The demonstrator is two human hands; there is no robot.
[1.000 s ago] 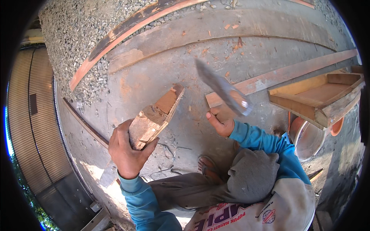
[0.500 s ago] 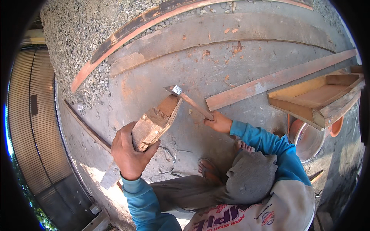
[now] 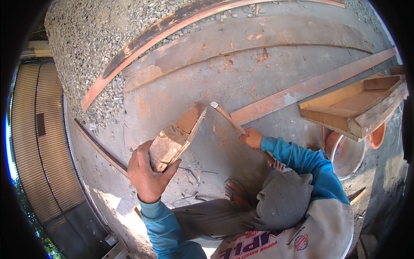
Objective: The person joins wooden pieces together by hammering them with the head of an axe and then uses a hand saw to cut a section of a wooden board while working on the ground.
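Dusty grey concrete floor (image 3: 224,86) in sunlight; grey gravel bed (image 3: 86,47) upper left; long reddish wooden planks (image 3: 302,90) across floor; corrugated metal shutter (image 3: 39,142) left.

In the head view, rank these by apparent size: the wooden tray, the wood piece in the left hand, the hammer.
1. Wooden tray
2. Wood piece held in the left hand; it sits nearer the camera, so the gap is unsure
3. Hammer in the right hand

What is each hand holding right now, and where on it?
Left hand grips the wooden block at its near end. Right hand holds the hammer by its handle.
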